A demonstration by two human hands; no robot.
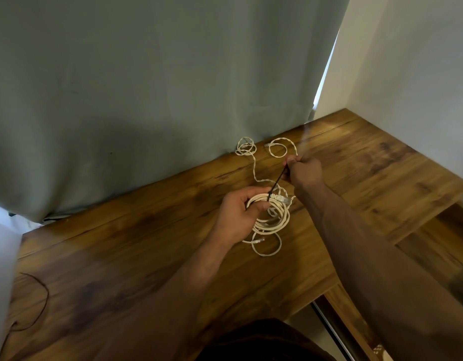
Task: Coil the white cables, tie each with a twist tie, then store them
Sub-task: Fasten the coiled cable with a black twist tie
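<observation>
the left hand is gripping the coiled white cable just above the wooden bench, while the right hand is pinching the dark twist tie running to the coil.

Both my bare forearms reach forward. My left hand curls its fingers and thumb closed in a grip, palm turned right. My right hand, farther off, pinches with thumb and fingertips.
</observation>
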